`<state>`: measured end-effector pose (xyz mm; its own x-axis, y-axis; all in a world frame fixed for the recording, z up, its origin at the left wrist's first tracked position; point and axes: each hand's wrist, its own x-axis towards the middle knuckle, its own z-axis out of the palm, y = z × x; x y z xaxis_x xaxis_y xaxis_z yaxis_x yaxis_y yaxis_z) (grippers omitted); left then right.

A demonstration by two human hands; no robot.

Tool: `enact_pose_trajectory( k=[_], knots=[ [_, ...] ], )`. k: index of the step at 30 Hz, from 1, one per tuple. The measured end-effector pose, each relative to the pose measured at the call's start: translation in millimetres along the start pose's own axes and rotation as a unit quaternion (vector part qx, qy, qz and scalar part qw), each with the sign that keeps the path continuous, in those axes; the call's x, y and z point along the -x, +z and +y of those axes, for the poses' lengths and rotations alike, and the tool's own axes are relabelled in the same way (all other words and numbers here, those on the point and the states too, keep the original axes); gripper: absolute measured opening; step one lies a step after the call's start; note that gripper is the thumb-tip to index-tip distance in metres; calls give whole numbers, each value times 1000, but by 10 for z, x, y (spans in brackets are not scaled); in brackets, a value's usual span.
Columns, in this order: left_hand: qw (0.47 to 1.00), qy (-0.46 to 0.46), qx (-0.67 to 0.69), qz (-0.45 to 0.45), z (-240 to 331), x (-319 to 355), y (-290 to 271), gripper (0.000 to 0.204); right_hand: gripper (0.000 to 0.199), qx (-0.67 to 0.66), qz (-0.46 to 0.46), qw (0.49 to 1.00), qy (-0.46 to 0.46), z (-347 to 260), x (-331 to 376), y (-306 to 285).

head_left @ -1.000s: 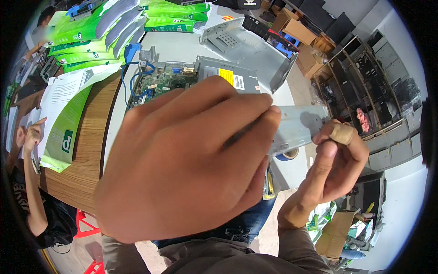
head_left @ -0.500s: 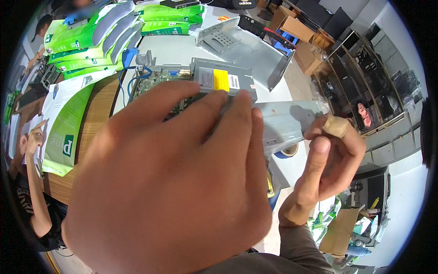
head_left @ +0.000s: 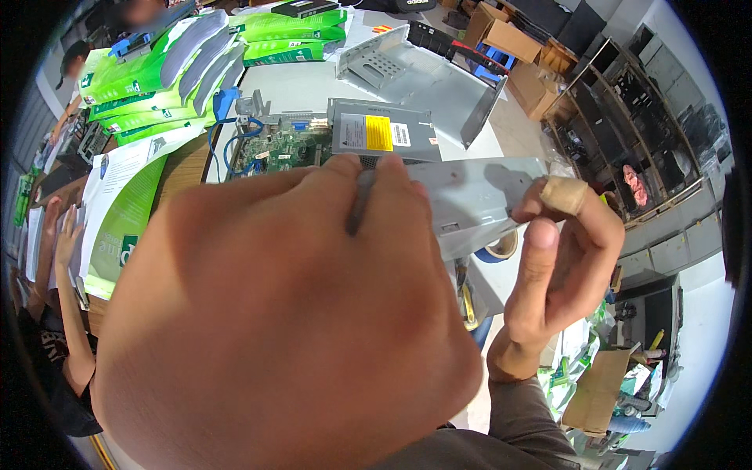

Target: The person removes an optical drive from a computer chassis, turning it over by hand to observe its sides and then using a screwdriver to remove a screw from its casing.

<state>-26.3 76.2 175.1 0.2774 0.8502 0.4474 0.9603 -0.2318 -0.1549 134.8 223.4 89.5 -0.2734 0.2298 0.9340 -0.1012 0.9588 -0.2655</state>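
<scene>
My left hand (head_left: 290,313) fills the middle of the view, very close and blurred. Its fingers are bent and drawn together, tips by the near edge of a grey power supply (head_left: 364,133) with a yellow label. A dark sliver shows between two fingers; what they hold is hidden. To the right, my right hand (head_left: 568,266), a tan bandage (head_left: 564,196) round one finger, closes finger and thumb at the end of a grey metal panel (head_left: 478,196). Behind my left hand lies a green circuit board (head_left: 294,147), partly covered, with blue cables (head_left: 223,145) beside it.
An L-shaped metal cover (head_left: 439,86) lies at the back. Green paper packs (head_left: 149,86) are stacked far left. A tape roll (head_left: 505,249) and a yellow-handled tool (head_left: 468,301) are by the near right edge. Shelving (head_left: 634,117) stands right. Another person's hand (head_left: 66,235) is at left.
The metal panel and my right hand have moved slightly up and left. My left hand's fingers have drawn closer together and back, uncovering more of the circuit board.
</scene>
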Motion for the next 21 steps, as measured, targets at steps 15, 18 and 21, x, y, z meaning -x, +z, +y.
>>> enact_pose_trajectory(
  k=[15, 18, 21],
  knots=[
    [999, 16, -35, 10, -11, 13, 18, 43, 20, 69, -71, 995, 30, -17, 17, -163],
    [998, 32, -50, -1, -9, 21, 8, 45, 30, 86, -92, 992, -14, 10, 25, -160],
    [993, 81, -86, 24, -45, 19, 30, 47, 31, 81, -82, 993, -16, 15, 54, -148]
  ],
)
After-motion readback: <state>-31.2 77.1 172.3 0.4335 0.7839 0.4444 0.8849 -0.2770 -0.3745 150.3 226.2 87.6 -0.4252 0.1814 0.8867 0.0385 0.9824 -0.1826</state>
